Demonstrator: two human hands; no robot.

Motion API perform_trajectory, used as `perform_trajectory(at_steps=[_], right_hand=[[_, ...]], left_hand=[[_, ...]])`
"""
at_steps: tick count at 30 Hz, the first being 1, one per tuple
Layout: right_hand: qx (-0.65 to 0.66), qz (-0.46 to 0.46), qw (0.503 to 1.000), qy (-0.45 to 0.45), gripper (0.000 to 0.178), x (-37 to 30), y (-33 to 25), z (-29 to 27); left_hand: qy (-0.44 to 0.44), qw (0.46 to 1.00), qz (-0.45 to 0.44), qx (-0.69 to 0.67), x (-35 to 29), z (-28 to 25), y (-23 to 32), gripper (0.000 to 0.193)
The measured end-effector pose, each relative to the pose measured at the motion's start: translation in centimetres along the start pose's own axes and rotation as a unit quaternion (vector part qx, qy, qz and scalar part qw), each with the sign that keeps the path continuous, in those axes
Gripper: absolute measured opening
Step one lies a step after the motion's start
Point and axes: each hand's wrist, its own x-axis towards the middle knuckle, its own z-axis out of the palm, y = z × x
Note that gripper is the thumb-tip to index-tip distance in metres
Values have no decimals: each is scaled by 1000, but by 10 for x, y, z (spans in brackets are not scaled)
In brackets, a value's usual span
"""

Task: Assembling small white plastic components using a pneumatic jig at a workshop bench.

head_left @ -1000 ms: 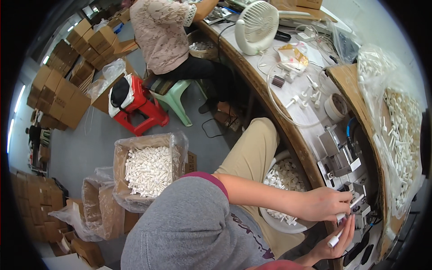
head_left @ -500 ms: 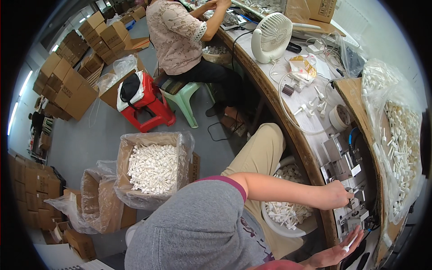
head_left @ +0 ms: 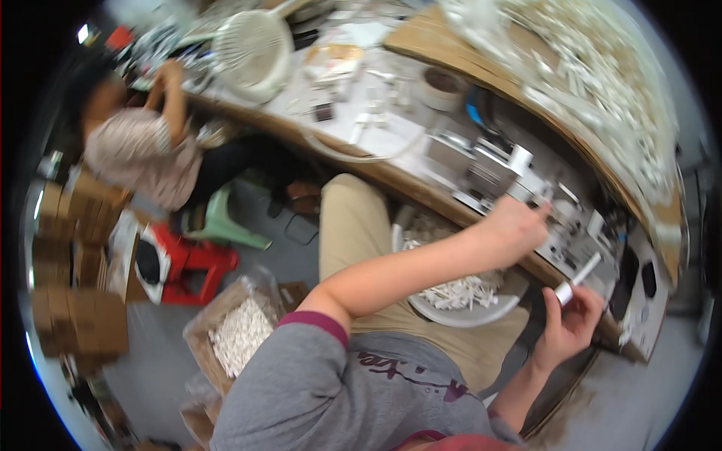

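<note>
The right hand [head_left: 573,322] is now pinching the white stick [head_left: 581,275], which was lying along opened fingers, so it is sitting firmer near the metal fixtures [head_left: 490,171]; the left hand [head_left: 517,229] is reaching among them, its grip too blurred to tell; a white tub [head_left: 489,314] is holding more below

A long, white-topped wooden workbench [head_left: 412,137] borders a grey floor [head_left: 150,368] bearing a red plastic stool [head_left: 216,261], a pale-green plastic stool [head_left: 224,218] and stacked brown cardboard cartons [head_left: 98,323]. A white light [head_left: 83,33] glows upper left.
</note>
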Motion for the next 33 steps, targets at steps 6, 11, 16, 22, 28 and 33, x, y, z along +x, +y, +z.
perform_trajectory(at_steps=[6,11,16,22,28,33], right_hand=[[17,5,1000,-18,40,26,-9,9],[17,-17,1000,-5,38,46,0,8],[-162,-102,981,-43,31,63,5,7],[-234,-109,947,-190,31,52,22,25],[-345,-162,896,-227,28,56,25,42],[-343,-162,898,-224,31,65,25,42]], left_hand=[[-88,993,-26,-69,13,-16,1,11],[-104,991,-30,-84,15,-22,0,20],[19,987,-28,-156,56,-68,-18,23],[125,987,-49,-90,156,-93,-60,17],[-131,989,-56,32,184,-46,-84,29],[-194,974,-108,-42,192,-47,-71,40]])
